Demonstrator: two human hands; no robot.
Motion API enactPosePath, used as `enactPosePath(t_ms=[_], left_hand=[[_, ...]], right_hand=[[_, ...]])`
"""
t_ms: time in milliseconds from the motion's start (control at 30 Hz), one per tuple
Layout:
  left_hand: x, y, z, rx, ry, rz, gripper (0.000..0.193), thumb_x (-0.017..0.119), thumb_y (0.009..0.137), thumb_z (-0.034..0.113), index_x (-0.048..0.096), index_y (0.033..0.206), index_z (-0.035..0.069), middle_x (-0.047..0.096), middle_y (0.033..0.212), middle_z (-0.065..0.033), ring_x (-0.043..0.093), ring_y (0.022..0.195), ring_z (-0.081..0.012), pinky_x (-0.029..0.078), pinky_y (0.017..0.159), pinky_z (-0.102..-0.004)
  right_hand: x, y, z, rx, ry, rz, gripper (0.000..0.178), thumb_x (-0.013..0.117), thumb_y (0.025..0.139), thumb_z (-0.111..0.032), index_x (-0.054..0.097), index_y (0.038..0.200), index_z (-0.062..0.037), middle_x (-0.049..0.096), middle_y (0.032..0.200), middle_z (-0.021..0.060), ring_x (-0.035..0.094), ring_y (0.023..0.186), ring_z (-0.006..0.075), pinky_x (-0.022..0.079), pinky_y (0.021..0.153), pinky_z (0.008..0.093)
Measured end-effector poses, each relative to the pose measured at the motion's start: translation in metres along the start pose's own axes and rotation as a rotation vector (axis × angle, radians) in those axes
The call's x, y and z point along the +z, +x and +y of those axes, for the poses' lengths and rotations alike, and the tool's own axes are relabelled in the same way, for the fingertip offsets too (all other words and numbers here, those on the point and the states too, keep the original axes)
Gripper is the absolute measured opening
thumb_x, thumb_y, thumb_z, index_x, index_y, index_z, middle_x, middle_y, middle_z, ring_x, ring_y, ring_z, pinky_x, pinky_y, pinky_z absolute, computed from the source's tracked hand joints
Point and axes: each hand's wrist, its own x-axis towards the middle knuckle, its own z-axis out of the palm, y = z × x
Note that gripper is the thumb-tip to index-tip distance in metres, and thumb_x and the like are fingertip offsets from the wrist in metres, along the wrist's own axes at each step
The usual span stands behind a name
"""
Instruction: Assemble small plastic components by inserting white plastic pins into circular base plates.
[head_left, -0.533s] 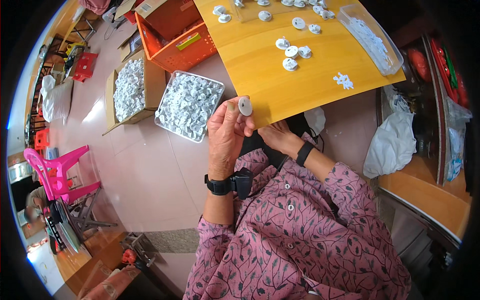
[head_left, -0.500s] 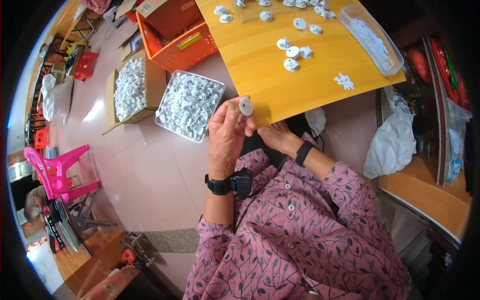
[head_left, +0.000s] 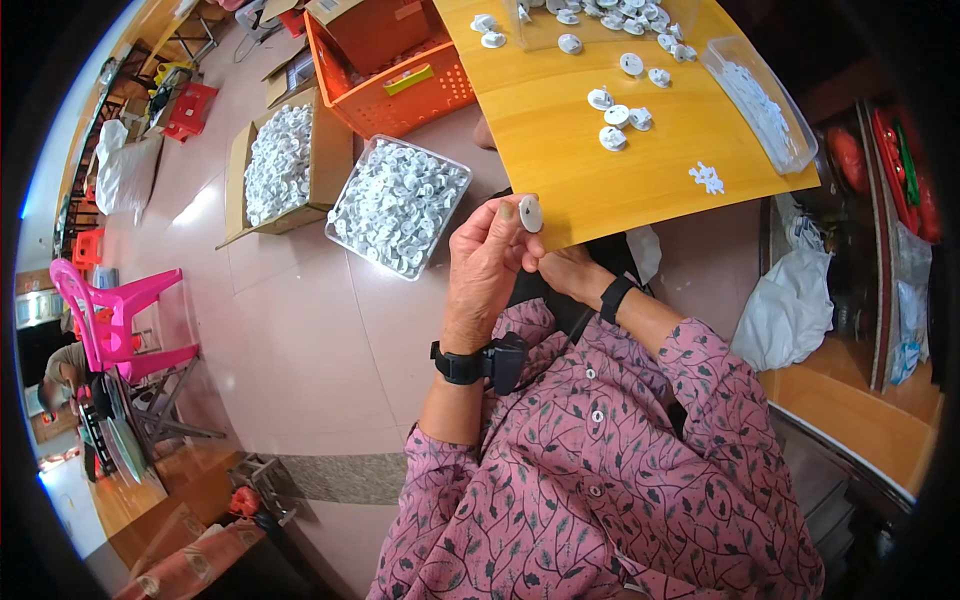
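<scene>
At the near left corner of the yellow table [head_left: 540,165], my left hand [head_left: 482,250] pinches a small round white plastic part [head_left: 531,213], thumb along one side and its flat face turned up. Close against it, just below the table's edge, is my right hand [head_left: 572,274]; its fingertips are hidden, so whether it grips anything does not show. Several similar white round parts [head_left: 614,137] lie loose on the tabletop. Farther right is a little cluster of small white pieces [head_left: 707,179].
A clear tub of white pieces [head_left: 795,158] stands at the table's right edge. On the floor to the left are a clear bin [head_left: 337,232] and a cardboard box [head_left: 236,200] full of white parts, beside an orange crate [head_left: 440,95]. A pink chair [head_left: 118,320] stands farther left.
The view has swung slightly, so the table and bins sit farther right in the picture. My left hand keeps its pinch on the white part; my right hand is closer to it.
</scene>
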Motion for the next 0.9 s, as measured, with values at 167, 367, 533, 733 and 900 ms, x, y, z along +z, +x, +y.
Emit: enactPosePath(t_ms=[167, 367, 533, 733, 900], left_hand=[[-0.002, -0.004, -0.003, -0.005, -0.006, -0.013, 0.034, 0.058, 0.102, 0.028, 0.063, 0.116, -0.003, 0.065, 0.089, -0.0054, 0.063, 0.069, -0.0111, 0.049, 0.057, -0.0211], [0.001, -0.004, -0.006, -0.007, 0.024, -0.023, 0.035, 0.054, 0.104, 0.028, 0.062, 0.118, -0.003, 0.066, 0.086, -0.0063, 0.062, 0.069, -0.0115, 0.048, 0.057, -0.0211], [-0.007, -0.006, 0.0, 0.017, 0.004, 0.023, 0.032, 0.056, 0.103, 0.026, 0.063, 0.116, -0.003, 0.066, 0.087, -0.0056, 0.063, 0.069, -0.0116, 0.047, 0.056, -0.0208], [-0.009, -0.003, 0.001, 0.012, 0.012, 0.058, 0.032, 0.056, 0.103, 0.025, 0.062, 0.116, -0.003, 0.065, 0.086, -0.0051, 0.062, 0.069, -0.0112, 0.045, 0.056, -0.0205], [-0.012, -0.004, 0.001, 0.012, 0.022, 0.071, 0.033, 0.056, 0.103, 0.026, 0.062, 0.117, -0.003, 0.065, 0.087, -0.0054, 0.061, 0.069, -0.0111, 0.046, 0.056, -0.0206]], right_hand=[[-0.001, -0.004, -0.016, -0.169, -0.061, 0.065, 0.018, 0.05, 0.097, -0.016, 0.063, 0.102, -0.0055, 0.067, 0.096, 0.0076, 0.062, 0.094, 0.0207, 0.05, 0.082, 0.0357], [-0.004, -0.006, -0.015, -0.269, -0.219, 0.082, 0.014, 0.053, 0.089, -0.009, 0.064, 0.097, -0.0056, 0.068, 0.092, 0.011, 0.064, 0.089, 0.0271, 0.051, 0.081, 0.0397], [-0.017, 0.005, 0.025, -0.362, -0.808, 0.002, 0.019, 0.054, 0.082, -0.003, 0.065, 0.098, -0.0039, 0.069, 0.093, 0.0165, 0.065, 0.091, 0.0362, 0.051, 0.079, 0.0452], [-0.026, 0.014, 0.053, -0.226, -0.666, -0.041, 0.018, 0.055, 0.086, -0.005, 0.063, 0.101, -0.0021, 0.067, 0.094, 0.0186, 0.064, 0.091, 0.0384, 0.051, 0.077, 0.0462], [-0.021, 0.007, 0.042, -0.208, -0.753, -0.076, 0.016, 0.056, 0.087, -0.006, 0.062, 0.101, -0.002, 0.066, 0.095, 0.0193, 0.063, 0.093, 0.0394, 0.05, 0.078, 0.0468]])
